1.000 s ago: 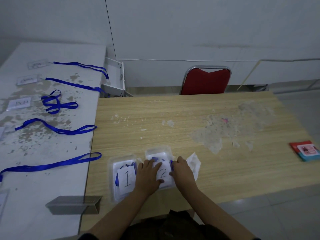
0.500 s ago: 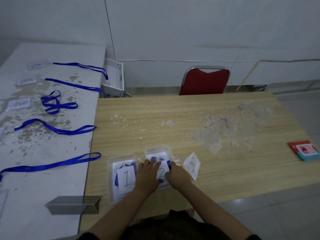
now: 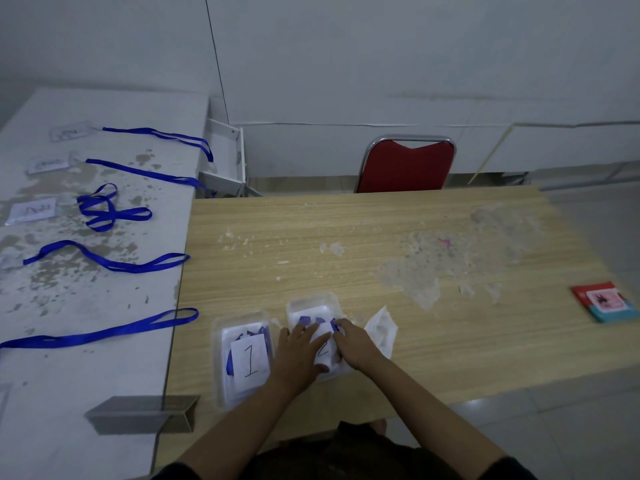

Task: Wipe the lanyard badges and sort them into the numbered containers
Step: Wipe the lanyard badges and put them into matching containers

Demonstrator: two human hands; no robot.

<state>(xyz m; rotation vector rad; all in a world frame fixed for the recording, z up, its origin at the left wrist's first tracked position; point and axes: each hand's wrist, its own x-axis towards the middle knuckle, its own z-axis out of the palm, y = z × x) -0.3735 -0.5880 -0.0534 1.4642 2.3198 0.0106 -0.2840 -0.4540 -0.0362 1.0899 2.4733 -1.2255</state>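
While both rest on container 2 (image 3: pixel 313 311), left hand (image 3: pixel 298 355) flat, right hand (image 3: pixel 353 344) pinching blue lanyard (image 3: pixel 334 324)

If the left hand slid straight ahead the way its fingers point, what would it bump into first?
Probably the blue lanyard bundled in container 2, then that container's far wall; the left hand already rests on it. Depth is uncertain.

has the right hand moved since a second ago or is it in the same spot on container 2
Yes. The right hand slid left, away from the white wipe, further over container 2, toward the left hand.
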